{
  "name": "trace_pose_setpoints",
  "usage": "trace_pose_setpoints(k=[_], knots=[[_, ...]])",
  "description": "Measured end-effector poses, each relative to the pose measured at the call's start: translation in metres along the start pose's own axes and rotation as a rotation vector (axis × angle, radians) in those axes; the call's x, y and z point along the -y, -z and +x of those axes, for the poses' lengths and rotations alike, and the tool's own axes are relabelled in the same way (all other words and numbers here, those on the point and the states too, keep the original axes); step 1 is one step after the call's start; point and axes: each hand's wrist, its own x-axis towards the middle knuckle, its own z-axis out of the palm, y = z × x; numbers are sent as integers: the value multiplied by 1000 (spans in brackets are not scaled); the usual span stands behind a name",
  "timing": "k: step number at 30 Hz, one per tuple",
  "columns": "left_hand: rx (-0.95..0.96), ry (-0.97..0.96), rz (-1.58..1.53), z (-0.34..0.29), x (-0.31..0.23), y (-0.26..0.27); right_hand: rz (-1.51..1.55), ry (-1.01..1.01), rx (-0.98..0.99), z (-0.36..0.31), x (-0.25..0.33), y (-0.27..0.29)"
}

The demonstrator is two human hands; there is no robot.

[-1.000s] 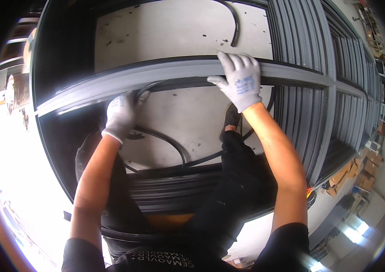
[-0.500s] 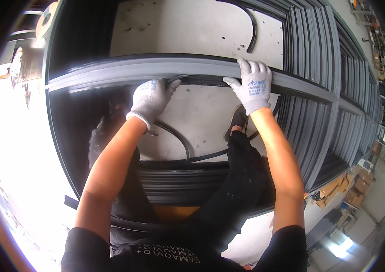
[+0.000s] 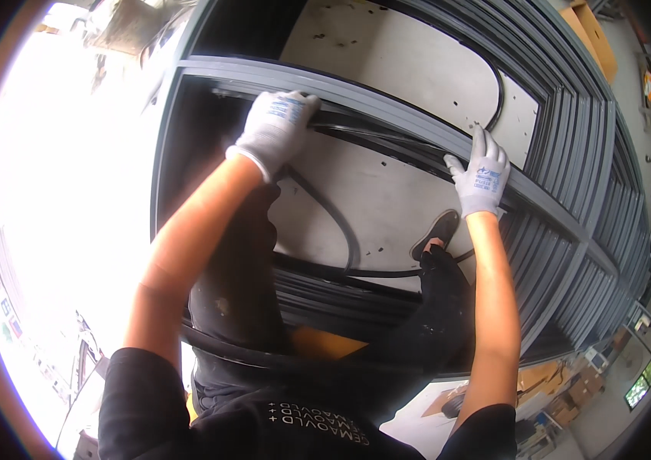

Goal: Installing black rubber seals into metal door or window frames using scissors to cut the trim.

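Note:
A grey metal crossbar [image 3: 341,88] of a large frame runs across in front of me, sloping down to the right. Along its near side lies a thin black rubber strip [image 3: 375,135], partly lifted near my left hand. My left hand [image 3: 273,126], in a pale grey work glove, is closed with its fingers curled round the strip close to the bar's left part; the gripped piece is hidden. Farther right, my gloved right hand [image 3: 485,175] rests over the crossbar, fingers stretched and thumb apart. A loose length of black strip [image 3: 341,222] curves down below my left hand.
My shoe [image 3: 437,231] stands on the pale floor inside the frame opening. Stacked grey frames [image 3: 570,146] lie under and right of the bar. Another black strip [image 3: 498,96] curls in the far opening. Cardboard boxes [image 3: 582,383] sit at the lower right.
My left hand has moved left along the crossbar, widening the gap between my hands. More strip shows between them. The whole view has turned, so the bar now slopes more.

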Motion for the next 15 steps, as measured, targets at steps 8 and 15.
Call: trace_pose_setpoints(k=[8, 15], knots=[[-88, -7, 102, -51, 126, 28, 421, 710, -240, 35, 220, 18], [-644, 247, 41, -76, 142, 8, 236, 565, -113, 56, 302, 0]])
